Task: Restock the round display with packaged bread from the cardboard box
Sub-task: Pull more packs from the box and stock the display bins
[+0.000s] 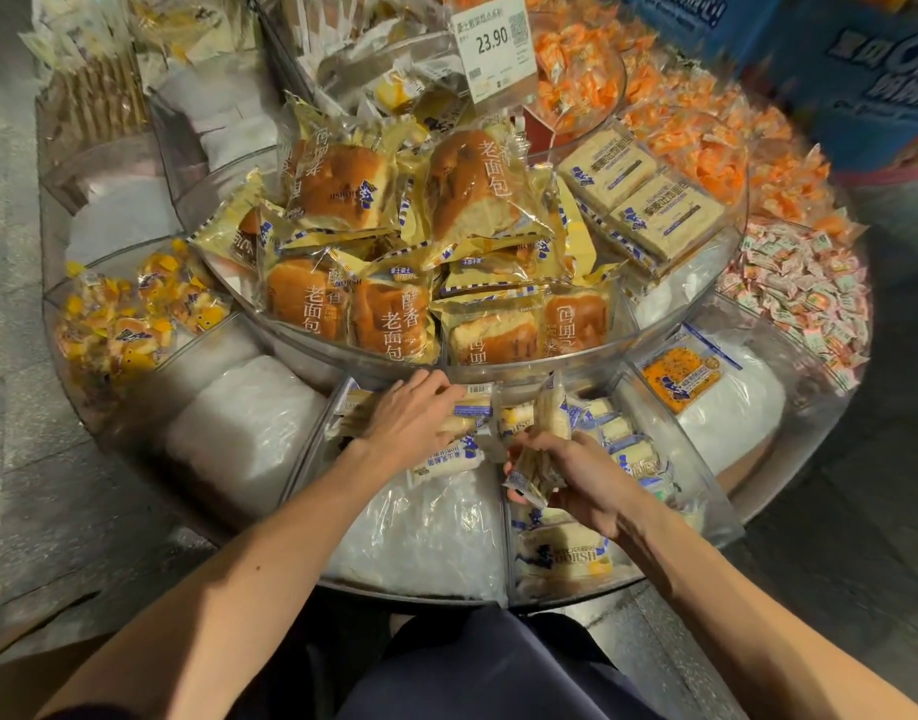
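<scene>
1. At the front of the round display (301, 356), small pale bread packets (628, 454) lie in a low compartment with clear walls.
2. The left hand (415, 415) lies palm down at the back of that compartment, its fingers curled over a flat packet (475, 405) that bears a barcode label.
3. The right hand (581, 478) grips an upright packet (548, 433), fingers and thumb wrapped round its lower half, above the compartment's right divider.
4. The 2 hands are near each other but apart.
5. Just behind them, the raised middle tier is heaped with brown loaves (337, 184) in yellow wrappers, and cream sandwich packs (639, 194) lie at its right side.
6. A price tag (493, 39) reading 23.90 stands behind the heap.
7. Orange sweets (706, 132) fill the far right, and white padding (249, 433) fills the compartment left of the hands.
</scene>
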Motion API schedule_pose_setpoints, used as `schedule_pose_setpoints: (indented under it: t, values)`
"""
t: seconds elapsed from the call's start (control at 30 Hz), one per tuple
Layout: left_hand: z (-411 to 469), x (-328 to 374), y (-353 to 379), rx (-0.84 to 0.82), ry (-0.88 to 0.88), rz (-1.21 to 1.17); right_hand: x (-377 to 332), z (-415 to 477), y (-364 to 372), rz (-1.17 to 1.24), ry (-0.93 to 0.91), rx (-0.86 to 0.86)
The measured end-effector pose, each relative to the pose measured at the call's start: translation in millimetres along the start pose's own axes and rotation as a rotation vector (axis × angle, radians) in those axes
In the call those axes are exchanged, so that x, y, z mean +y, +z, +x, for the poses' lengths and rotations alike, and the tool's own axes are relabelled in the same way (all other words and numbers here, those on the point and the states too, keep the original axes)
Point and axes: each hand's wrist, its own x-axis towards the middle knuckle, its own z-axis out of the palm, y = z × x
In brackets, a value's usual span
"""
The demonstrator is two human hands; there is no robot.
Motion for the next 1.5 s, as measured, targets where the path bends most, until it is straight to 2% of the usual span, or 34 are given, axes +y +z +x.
schedule_pose_setpoints:
  t: [0.13,0.33,0.43,0.57,0.7,0.8,0.93,1.03,1.1,1.17,1.23,1.4,1.5]
  values:
    - [4,4,5,-0.064,-0.01,0.162,0,5,5,-0.012,-0.007,0.021]
    - [3,2,4,-0.026,-0.005,0.087,0,8,14,-0.113,-0.022,0.007]
    - [-2,-3,-4,-0.018,-0.005,-0.014,4,12,8,-0.149,-0.035,-0.003]
    - [0,-13,-23,-0.071,-0.03,-0.309,-3,-5,16,-0.098,-0.012,-0.018]
    - [8,-20,-31,-0.111,-0.047,-0.325,0,-4,13,-0.097,-0.018,0.001]
    - [10,-20,-28,-0.149,-0.141,-0.463,0,-1,11,-0.087,-0.017,0.022]
    - [8,-13,-22,-0.073,-0.093,-0.315,2,1,9,-0.072,-0.018,0.018]
    - [1,-5,-12,0.023,0.02,-0.189,2,2,8,-0.084,-0.033,0.025]
    - [-2,-3,-3,-0.014,0.079,-0.121,1,1,8,-0.1,-0.033,0.021]
    - [-2,-2,3,-0.145,0.059,-0.067,2,2,7,-0.075,-0.034,0.027]
    - [1,-1,3,-0.201,0.019,-0.057,3,4,4,-0.077,-0.028,0.047]
    - [5,0,3,-0.045,0.002,-0.125,2,6,3,-0.09,-0.026,0.038]
    - [4,-2,2,-0.04,0.022,-0.194,1,6,2,-0.145,-0.029,0.038]
